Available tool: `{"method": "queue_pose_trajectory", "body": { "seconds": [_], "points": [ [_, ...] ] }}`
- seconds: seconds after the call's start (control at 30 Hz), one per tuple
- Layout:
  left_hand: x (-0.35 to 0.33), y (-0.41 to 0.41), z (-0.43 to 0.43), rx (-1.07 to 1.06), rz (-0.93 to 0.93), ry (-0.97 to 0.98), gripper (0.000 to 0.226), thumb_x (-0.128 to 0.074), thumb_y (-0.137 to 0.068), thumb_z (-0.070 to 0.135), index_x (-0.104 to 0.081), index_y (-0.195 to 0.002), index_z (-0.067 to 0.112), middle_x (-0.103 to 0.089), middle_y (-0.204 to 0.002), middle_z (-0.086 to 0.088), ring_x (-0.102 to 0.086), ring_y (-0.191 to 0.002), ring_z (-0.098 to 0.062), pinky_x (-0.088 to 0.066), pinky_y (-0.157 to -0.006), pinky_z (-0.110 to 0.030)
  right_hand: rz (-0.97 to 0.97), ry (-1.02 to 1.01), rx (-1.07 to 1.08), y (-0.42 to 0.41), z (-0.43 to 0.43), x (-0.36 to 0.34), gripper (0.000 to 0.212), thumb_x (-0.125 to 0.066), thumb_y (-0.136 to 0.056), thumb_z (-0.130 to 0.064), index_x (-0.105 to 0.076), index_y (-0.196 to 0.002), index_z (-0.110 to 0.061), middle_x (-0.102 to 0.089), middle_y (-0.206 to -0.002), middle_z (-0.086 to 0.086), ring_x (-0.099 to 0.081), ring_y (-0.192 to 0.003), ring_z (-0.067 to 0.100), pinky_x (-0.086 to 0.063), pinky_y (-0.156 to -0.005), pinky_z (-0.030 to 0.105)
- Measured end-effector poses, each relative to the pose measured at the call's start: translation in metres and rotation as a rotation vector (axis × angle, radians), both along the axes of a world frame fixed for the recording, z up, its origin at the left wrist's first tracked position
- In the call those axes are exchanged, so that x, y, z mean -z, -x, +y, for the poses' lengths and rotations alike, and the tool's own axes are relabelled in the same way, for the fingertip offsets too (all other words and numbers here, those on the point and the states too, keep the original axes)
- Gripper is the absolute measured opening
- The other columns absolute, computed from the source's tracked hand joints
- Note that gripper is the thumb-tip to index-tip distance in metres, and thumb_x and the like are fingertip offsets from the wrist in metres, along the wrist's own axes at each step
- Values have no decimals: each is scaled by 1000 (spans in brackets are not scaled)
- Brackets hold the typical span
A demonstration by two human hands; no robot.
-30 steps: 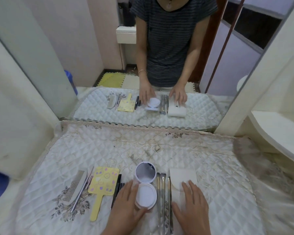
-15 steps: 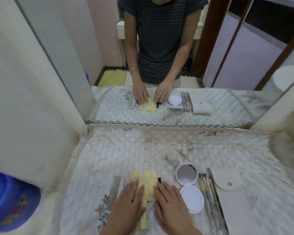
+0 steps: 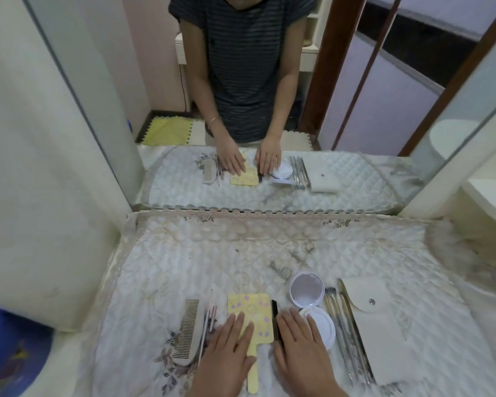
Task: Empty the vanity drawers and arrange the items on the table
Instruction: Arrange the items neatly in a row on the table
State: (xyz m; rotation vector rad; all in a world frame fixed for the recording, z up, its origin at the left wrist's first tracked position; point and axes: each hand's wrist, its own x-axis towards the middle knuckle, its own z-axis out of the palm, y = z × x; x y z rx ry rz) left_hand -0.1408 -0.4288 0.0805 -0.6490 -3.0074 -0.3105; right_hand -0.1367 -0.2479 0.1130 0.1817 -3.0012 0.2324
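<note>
From where the head camera looks, the items lie in a row along the near edge of the quilted desk (image 3: pixel 269 253): a comb (image 3: pixel 188 329) at the left, a few thin sticks (image 3: pixel 209 316) beside it, a yellow hand mirror (image 3: pixel 251 319), a slim black stick (image 3: pixel 275 322), an open round compact (image 3: pixel 312 308), a set of brushes (image 3: pixel 342 325) and a cream pouch (image 3: pixel 375 325) at the right.

The step in hand looks like squaring up the hand mirror and the black stick within the row. To do it well, I would say slide them flat with light pressure, keeping them parallel to the comb and clear of the compact — the cloth is soft and could bunch or drag the neighbours along.

The left hand (image 3: pixel 229 356) lies flat, fingers spread, resting on the lower part of the hand mirror near its handle. The right hand (image 3: pixel 301 348) is also flat and loose, fingers touching the black stick and the edge of the compact's lower half. Neither hand grips anything — both just press down.

The big mirror (image 3: pixel 269 110) behind the desk shows the same row in reflection.
</note>
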Motion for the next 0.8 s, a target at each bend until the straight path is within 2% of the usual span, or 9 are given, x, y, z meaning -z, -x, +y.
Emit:
{"method": "queue_pose_trajectory", "body": {
  "seconds": [0.13,0.2,0.27,0.33,0.4,0.47,0.53,0.6,0.8],
  "points": [
    [-6,0,-9,-63,70,-39,54,-8,-94,49,-32,-136,27,12,-157,6,10,-144,-10,2,-115,-24,43,81,-4,-1,1,4,62,-7,-95,-39,-63,-105,-15,-73,-103,1,10,-141,0,2,-115,25],
    [-4,1,-26,-154,97,-113,52,-12,-95,47,-27,-139,23,3,-157,6,-1,-144,-9,-21,-111,-26,37,123,15,-3,1,4,54,-6,-95,-42,-51,-110,-18,-73,-104,1,10,-141,-1,3,-115,24],
    [-2,1,-45,-281,37,-162,53,-10,-97,45,-25,-140,19,-5,-154,-2,-26,-137,-20,-43,-97,-35,25,160,23,-4,0,6,51,-6,-95,-44,-48,-111,-20,-72,-105,0,9,-140,-2,4,-115,23],
    [2,-1,-56,-370,22,-202,57,-9,-97,45,-24,-141,12,-1,-155,-9,-35,-127,-28,-42,-93,-38,23,177,15,-3,0,9,50,-7,-94,-45,-48,-110,-22,-65,-114,-1,6,-141,-2,4,-115,22],
    [8,-5,-55,-379,25,-188,56,-9,-98,42,-18,-143,11,-8,-154,-17,-35,-130,-32,-45,-90,-42,25,188,5,-2,0,10,50,-6,-94,-47,-48,-111,-24,-46,-124,-5,-16,-139,2,5,-114,21],
    [4,-10,-50,-345,-33,-177,53,-6,-98,40,-30,-137,12,-18,-148,-17,-46,-126,-33,-53,-88,-41,17,192,8,-1,-1,7,51,-6,-93,-48,-48,-110,-25,-51,-124,-5,-41,-119,12,4,-114,21],
    [3,-12,-44,-347,-50,-285,54,-7,-97,43,-17,-145,21,1,-157,-4,-22,-142,-15,-22,-114,-27,17,182,8,0,-1,6,52,-4,-93,-47,-49,-109,-24,-65,-113,-4,-44,-109,15,4,-113,21],
    [5,-14,-37,-364,-2,-274,55,-8,-97,44,0,-147,22,13,-157,5,6,-144,-9,4,-115,-22,31,163,16,2,0,5,55,-2,-93,-47,-49,-109,-24,-56,-116,-7,-43,-109,15,7,-114,20],
    [8,-18,-22,-458,65,-260,56,-7,-97,43,2,-147,20,14,-156,3,11,-144,-11,8,-116,-25,41,169,-30,4,-10,-5,54,-4,-94,-43,-50,-109,-21,-67,-110,0,-42,-111,17,4,-113,21]
  ]
}}
